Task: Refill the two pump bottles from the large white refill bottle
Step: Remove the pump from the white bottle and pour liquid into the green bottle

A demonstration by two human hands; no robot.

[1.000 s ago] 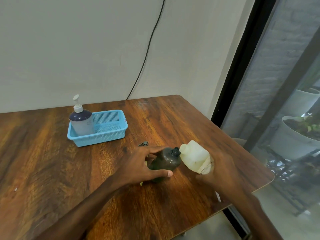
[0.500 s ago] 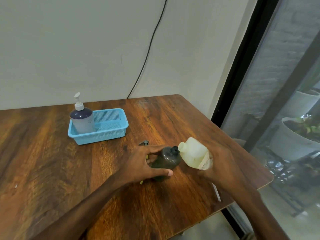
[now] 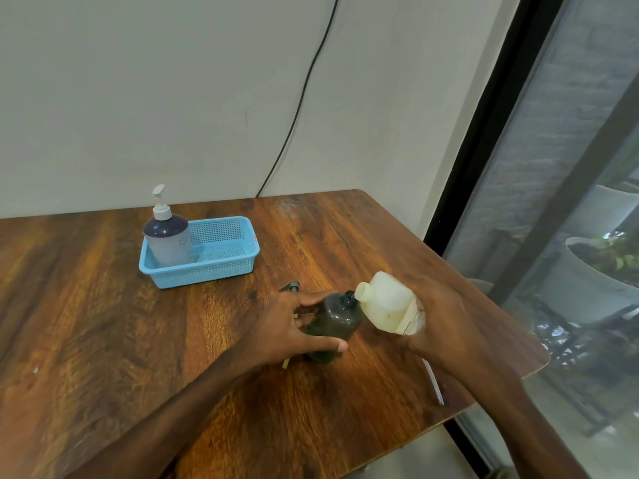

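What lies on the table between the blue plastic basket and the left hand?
A small dark piece, perhaps the removed pump top, in the head view.

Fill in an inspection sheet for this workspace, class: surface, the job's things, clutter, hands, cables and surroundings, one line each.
Surface: wooden table, wood grain showing.
Job's things: white refill bottle tilted, mouth at the open neck of the dark bottle; pump bottle upright in the blue basket.
Clutter: small dark part behind the left hand; pale thin strip near the table's right edge.
Hands: left hand grips the dark bottle; right hand holds the refill bottle.
Cables: black cable runs down the wall.
Surroundings: glass door at right, planters outside.
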